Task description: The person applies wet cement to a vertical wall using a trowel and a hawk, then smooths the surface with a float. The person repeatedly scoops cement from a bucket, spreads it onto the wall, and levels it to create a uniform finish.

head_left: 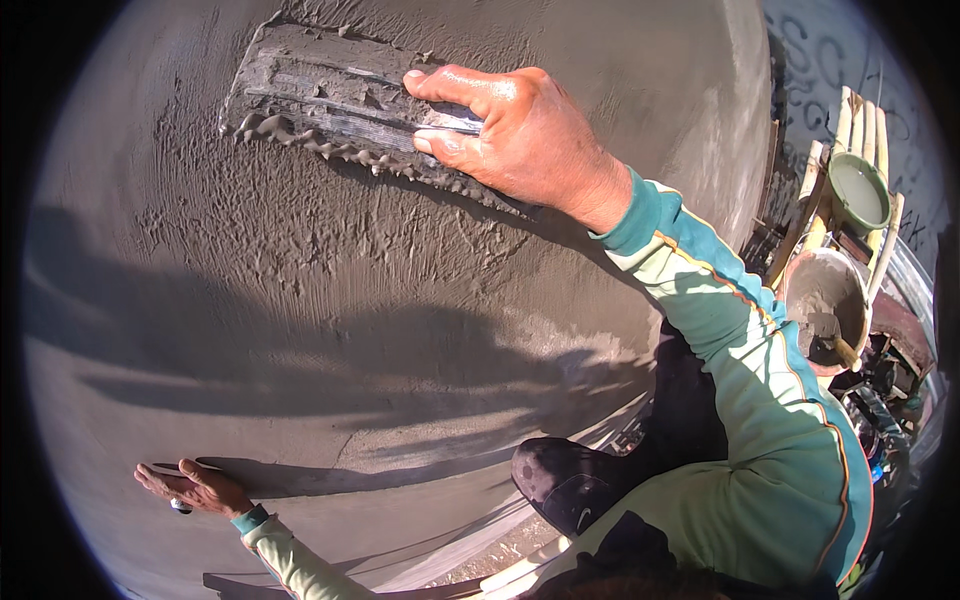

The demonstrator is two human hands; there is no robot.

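My right hand (pixel 505 135) grips a long metal plastering float (pixel 300 85), crusted with grey mortar, against the upper part of a plastered wall (pixel 250 290). Thick wet ridges line the float's lower edge, and the surface around it is rough. Down at the lower left, my left hand (pixel 195 490) lies against smoother plaster with its fingers stretched out; a small shiny item shows at its underside, too small to identify. A broad shadow crosses the middle of the wall.
Several pale poles (pixel 870 130) at right support a green bowl (pixel 858 190). Below it sits a bucket of mortar (pixel 825 300) with a wooden-handled tool inside, amid dark clutter. A painted wall (pixel 830 60) stands behind. My dark shoe (pixel 565 480) is beside the plaster's lower edge.
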